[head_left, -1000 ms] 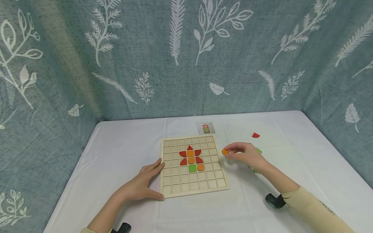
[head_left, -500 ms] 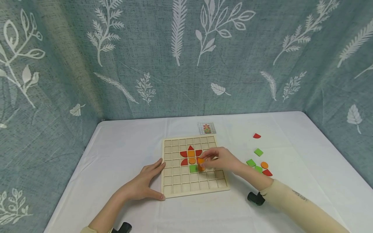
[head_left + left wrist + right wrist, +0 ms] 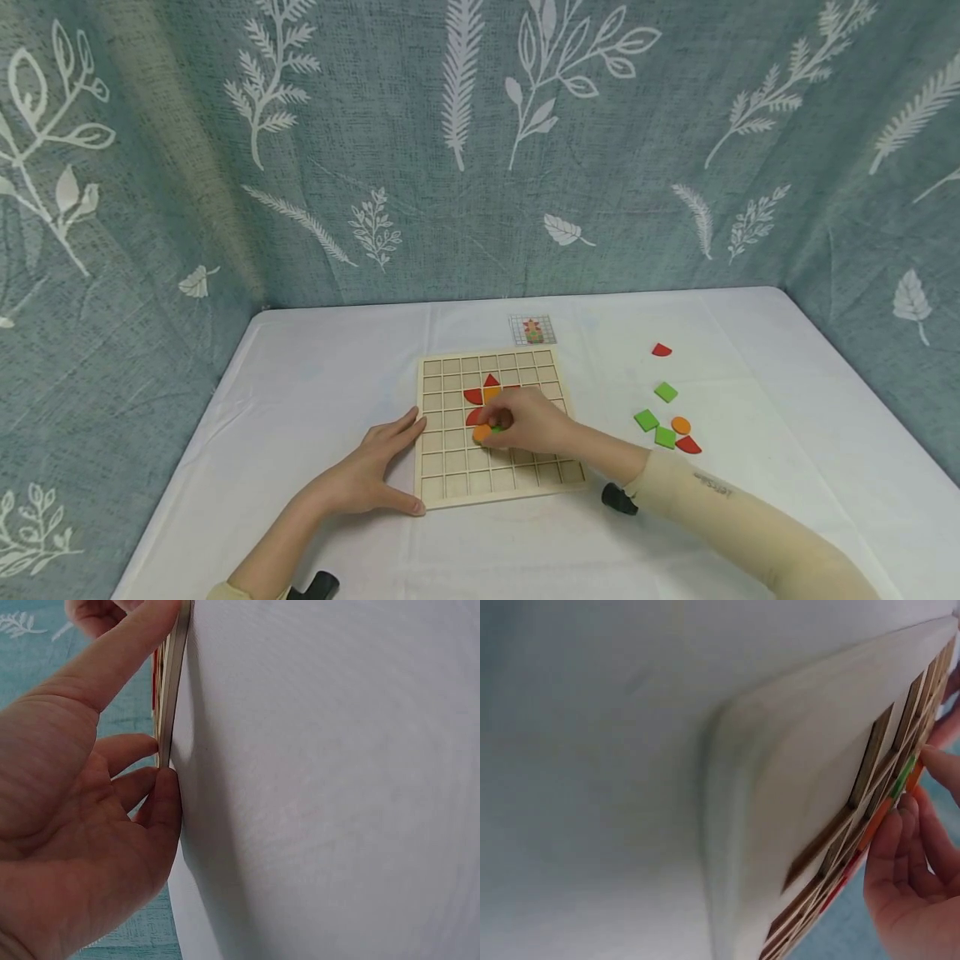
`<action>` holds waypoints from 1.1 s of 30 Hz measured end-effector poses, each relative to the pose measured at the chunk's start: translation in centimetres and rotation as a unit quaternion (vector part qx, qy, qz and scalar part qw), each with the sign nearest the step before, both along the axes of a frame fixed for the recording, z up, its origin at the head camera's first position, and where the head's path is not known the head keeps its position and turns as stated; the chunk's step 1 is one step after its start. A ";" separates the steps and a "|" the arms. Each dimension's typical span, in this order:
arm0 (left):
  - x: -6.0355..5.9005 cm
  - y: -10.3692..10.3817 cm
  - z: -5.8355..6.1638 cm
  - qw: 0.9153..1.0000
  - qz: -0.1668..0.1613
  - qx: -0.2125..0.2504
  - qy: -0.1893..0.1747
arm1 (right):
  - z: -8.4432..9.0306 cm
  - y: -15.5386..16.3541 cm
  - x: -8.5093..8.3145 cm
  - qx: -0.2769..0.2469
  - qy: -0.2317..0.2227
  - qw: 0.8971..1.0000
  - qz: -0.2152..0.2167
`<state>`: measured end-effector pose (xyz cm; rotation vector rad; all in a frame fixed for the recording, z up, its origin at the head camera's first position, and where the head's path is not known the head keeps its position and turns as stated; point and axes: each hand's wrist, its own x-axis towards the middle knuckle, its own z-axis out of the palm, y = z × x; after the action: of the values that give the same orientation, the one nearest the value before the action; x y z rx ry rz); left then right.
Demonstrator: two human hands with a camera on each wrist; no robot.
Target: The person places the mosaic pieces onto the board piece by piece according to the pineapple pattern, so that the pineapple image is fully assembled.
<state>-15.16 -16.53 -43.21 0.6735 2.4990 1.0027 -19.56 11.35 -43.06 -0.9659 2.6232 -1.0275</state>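
Right hand (image 3: pixel 528 427) over middle of wooden grid board (image 3: pixel 457 479), fingertips pinched on small orange piece (image 3: pixel 482 432), lowered at a cell just at 9 o'clock of the green square (image 3: pixel 497 428), mostly hidden under the fingers. Red petal pieces (image 3: pixel 472 397) at 12 o'clock of the hand, set in cells around the board's centre; several covered by the knuckles. From the right wrist view, fingers (image 3: pixel 911 855) curled close against the board face, coloured edges showing in the cells.

Left hand (image 3: pixel 367 477) flat on the desk (image 3: pixel 300 392) at 9 o'clock of the board, fingers straight, thumb and forefinger braced against the board's near left corner; holding nothing. Same seen from the left wrist view: fingertips (image 3: pixel 161 795) pressed to the thin board edge (image 3: pixel 174 682).

Orange piece judged light, stiff, thin, smooth-faced; likely to slip if pinched on the faces, better taken by the rim between thumb and forefinger. Cells shallow, so seating probably needs it held level.

Farther out at 3 o'clock: loose green squares (image 3: pixel 647 419), orange disc (image 3: pixel 681 425), two red pieces (image 3: pixel 687 445). At 12 o'clock beyond the board, small pattern card (image 3: pixel 532 330). Leaf-print cloth backdrop (image 3: pixel 480 150) behind.
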 end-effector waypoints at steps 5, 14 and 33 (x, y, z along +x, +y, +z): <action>0.0 -0.1 0.1 1.000 -0.009 0.001 0.007 | 0.2 -0.7 -0.2 0.009 0.032 0.999 0.033; -0.1 -0.1 -0.1 1.000 -0.008 -0.002 0.002 | 0.6 -0.6 0.2 0.000 0.019 1.000 0.025; 0.1 0.2 -0.1 1.000 0.006 -0.010 0.000 | 0.5 9.2 1.7 -0.099 -0.149 0.966 -0.188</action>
<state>-15.04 -16.32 -43.28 0.6534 2.5126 0.9817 -17.81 20.59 -42.56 -0.3059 2.5301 -1.4165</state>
